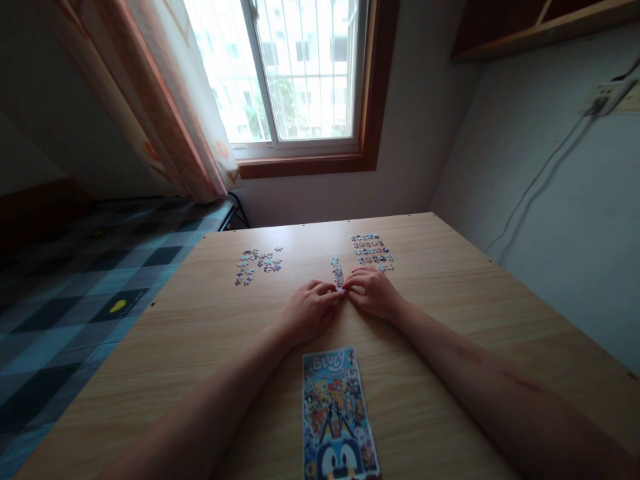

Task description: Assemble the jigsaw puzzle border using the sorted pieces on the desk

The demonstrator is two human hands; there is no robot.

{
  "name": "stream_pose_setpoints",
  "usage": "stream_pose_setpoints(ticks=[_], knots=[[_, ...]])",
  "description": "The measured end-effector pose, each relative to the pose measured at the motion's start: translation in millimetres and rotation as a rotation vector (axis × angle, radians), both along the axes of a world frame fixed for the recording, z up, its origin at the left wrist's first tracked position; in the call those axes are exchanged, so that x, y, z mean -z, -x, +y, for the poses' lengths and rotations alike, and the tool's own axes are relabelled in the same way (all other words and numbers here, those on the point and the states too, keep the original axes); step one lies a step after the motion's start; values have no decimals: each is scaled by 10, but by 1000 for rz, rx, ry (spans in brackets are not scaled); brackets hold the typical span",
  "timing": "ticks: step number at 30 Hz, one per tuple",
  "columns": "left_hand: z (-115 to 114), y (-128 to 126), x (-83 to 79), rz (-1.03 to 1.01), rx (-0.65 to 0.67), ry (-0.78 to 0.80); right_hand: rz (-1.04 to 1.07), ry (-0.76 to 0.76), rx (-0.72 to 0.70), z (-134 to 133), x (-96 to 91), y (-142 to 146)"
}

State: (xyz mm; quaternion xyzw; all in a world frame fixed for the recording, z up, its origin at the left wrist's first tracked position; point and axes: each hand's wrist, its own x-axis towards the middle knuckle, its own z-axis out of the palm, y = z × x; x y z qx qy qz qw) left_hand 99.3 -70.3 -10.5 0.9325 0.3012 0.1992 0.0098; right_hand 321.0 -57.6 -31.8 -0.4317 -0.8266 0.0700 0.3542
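Observation:
My left hand and my right hand meet at the middle of the table, fingertips pinched on a small jigsaw puzzle piece. The piece sits at the near end of a narrow joined strip of puzzle that runs away from me. Whether it is locked into the strip, I cannot tell. Beyond my right hand lie rows of loose puzzle pieces, the nearest close to its knuckles. Another scattered group of puzzle pieces lies to the left. Between my forearms is a picture sheet with a blue cartoon dog and the word Bluey.
The wooden table has its far edge below a window. A bed with a checked cover adjoins its left side, beside a curtain. At right, a cord hangs down the wall from a socket.

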Motion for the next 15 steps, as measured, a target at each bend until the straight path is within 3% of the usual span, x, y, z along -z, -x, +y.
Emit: stream_pose_setpoints(ticks=[10, 15], knots=[[-1, -14, 12, -76, -61, 22, -46, 12, 167, -42, -19, -10], [0, -7, 1, -80, -46, 25, -97, 14, 155, -60, -36, -4]])
